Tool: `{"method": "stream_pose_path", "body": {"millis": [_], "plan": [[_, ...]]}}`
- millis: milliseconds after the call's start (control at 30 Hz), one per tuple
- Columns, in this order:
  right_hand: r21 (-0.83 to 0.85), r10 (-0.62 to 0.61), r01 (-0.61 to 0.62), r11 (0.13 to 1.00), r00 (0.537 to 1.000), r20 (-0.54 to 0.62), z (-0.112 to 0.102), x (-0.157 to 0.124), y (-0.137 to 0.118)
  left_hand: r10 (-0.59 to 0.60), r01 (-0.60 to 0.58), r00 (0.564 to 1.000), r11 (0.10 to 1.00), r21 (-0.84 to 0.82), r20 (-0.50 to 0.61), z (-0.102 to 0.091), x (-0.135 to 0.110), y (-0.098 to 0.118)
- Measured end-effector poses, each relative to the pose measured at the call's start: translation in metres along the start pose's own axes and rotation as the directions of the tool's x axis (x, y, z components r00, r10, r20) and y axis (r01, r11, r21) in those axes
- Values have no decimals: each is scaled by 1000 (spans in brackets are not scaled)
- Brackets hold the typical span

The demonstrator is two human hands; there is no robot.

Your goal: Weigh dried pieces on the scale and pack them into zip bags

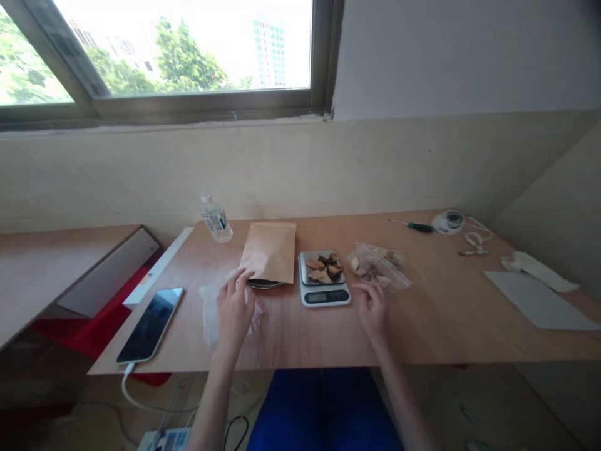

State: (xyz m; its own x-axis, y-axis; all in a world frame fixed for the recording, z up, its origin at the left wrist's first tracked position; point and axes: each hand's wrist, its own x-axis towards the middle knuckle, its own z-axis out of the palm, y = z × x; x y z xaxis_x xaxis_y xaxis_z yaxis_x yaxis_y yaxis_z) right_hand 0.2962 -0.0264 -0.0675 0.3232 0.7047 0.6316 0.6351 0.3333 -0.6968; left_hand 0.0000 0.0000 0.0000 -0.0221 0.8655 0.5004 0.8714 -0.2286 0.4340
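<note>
My left hand (237, 307) lies over clear plastic bags (211, 313), its fingers spread and reaching the lower edge of a brown kraft paper pouch (270, 250). The pouch lies flat with its dark opening towards me. To its right stands a small white digital kitchen scale (326, 296) with several brown dried pieces (323, 266) on its plate. Just right of the scale, my right hand (374, 308) has loosely bent fingers and no visible object in them. Beyond it is a clear zip bag (382, 263) holding pale dried pieces.
A water bottle (217, 219) stands at the back left, and a phone (151, 327) with a charging cable lies at the left edge. Towards the right are a screwdriver (417, 227), a white camera-like device (448, 222) with a cord, and a white sheet (539, 300).
</note>
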Motion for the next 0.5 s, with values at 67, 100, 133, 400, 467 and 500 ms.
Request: {"method": "stream_pose_path", "body": {"millis": [67, 100, 133, 400, 467, 500], "plan": [[37, -47, 43, 998, 994, 98, 5, -6, -23, 8, -13, 999, 994, 108, 41, 7, 4, -24], [72, -74, 63, 995, 984, 160, 10, -10, -38, 42, -53, 996, 989, 140, 78, 10, 7, -33], [116, -101, 76, 990, 968, 229, 16, -13, -54, 70, -87, 992, 983, 163, 108, 12, 11, -40], [225, -324, 233, 946, 703, 633, 87, -3, -142, 152, -165, 980, 981, 99, 126, 15, 33, -51], [119, -318, 329, 937, 660, 680, 104, 3, -145, 173, -178, 981, 982, 55, 92, 11, 35, -45], [61, -299, 362, 930, 653, 696, 112, 5, -145, 179, -182, 982, 983, 42, 65, 9, 36, -42]]}}
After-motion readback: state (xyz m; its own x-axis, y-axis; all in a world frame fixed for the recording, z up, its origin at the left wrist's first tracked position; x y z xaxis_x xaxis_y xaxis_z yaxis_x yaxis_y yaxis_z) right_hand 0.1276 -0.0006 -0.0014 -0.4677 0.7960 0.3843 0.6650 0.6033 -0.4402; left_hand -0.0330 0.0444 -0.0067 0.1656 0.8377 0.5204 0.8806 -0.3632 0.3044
